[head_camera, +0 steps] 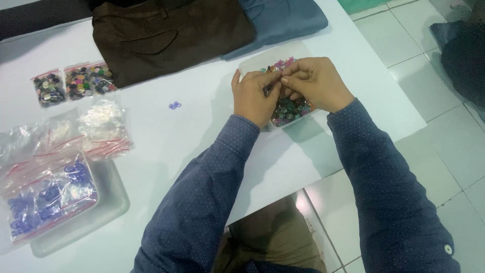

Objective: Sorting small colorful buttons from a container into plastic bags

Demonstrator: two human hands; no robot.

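My left hand (252,98) and my right hand (316,81) meet over a clear plastic tray (252,63) filled with small mixed-colour buttons (289,108) near the table's right edge. The fingertips of both hands pinch together on something small just above the buttons; I cannot make out what it is. Both arms wear dark blue dotted sleeves. Two small purple buttons (175,105) lie loose on the white table (192,136) to the left of my hands.
Folded brown trousers (172,33) and a folded blue garment (283,20) lie at the back. Small bags of mixed buttons (76,83) sit at the left, with clear bags (103,126) and bags of blue buttons (50,194) in a clear tray. Tiled floor lies to the right.
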